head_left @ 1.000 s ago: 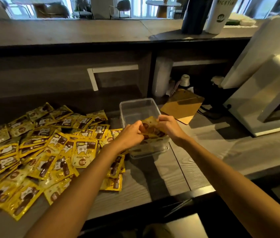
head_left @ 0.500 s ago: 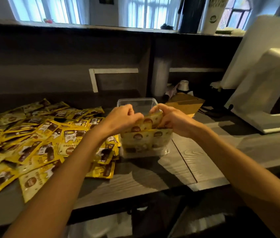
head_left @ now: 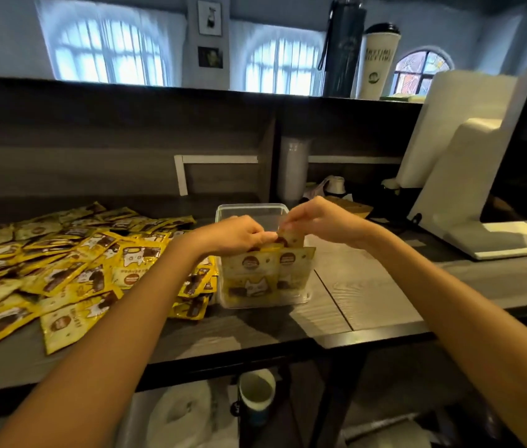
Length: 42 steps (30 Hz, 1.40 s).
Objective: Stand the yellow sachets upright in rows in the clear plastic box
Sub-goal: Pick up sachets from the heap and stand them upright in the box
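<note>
i have one flat yellow foil sachet (head_left: 292, 239) held upright over the clear rectangular plastic box (head_left: 252, 209), which sits on the grey wood-grain counter (head_left: 362, 286). my right hand (head_left: 323, 221) pinches the sachet's top edge between thumb and fingertips. my left hand (head_left: 239, 235) is curled, with its fingertips at the sachet's left edge. i cannot tell whether it grips or only steadies. a front row of standing yellow sachets (head_left: 265, 270) leans against the box's near wall, and the held one is going in just behind it, its lower part hidden by that row.

to do this well i'd keep the sachet vertical and square to the row, then slide it straight down until it bottoms out. the left fingers should hold the neighbours back so they don't flop into the gap. i'd let go of the pinch only once it stands propped. the foil looks limp and slippery, so a skewed drop would likely fold it. the loose heap of yellow sachets (head_left: 61, 273) lies just beside the box on its left.
</note>
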{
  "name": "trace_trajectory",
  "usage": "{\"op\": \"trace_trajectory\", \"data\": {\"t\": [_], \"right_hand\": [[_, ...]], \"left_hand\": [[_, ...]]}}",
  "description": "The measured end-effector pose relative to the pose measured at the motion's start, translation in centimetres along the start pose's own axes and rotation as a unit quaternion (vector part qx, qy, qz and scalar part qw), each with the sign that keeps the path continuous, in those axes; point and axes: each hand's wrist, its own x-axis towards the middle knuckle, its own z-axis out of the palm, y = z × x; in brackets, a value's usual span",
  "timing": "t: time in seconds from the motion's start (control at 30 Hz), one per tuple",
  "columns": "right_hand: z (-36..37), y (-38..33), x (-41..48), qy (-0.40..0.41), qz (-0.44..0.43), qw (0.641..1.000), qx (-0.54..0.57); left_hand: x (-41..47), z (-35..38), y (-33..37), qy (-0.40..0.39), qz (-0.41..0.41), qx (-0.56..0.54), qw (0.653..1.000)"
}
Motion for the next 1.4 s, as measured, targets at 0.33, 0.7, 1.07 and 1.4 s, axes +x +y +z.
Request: {"op": "trace_trajectory", "data": {"t": [0.33,0.7,1.07,1.4], "right_hand": [[0.4,-0.3,-0.4,-0.13,0.093,0.987,0.03],[0.7,-0.2,-0.5,-0.11,0.083,0.99,-0.01],[4.4,-5.7,-0.8,0.198,-0.057,0.974,-0.1],[15.6,-11.1,2.7,-0.031,-0.05,0.978,-0.202]], "left_hand": [[-1.7,0.1,-1.2,-0.078,-0.03,-0.032,0.996],[-2.0,0.4,-1.7,-0.043,-0.013,0.022,0.999],[-5.2,-0.3,-4.2,0.345,-0.058,-0.014,0.937],[-10.8,2.8,-14.7,0.183,-0.343,0.146,0.909]]}}
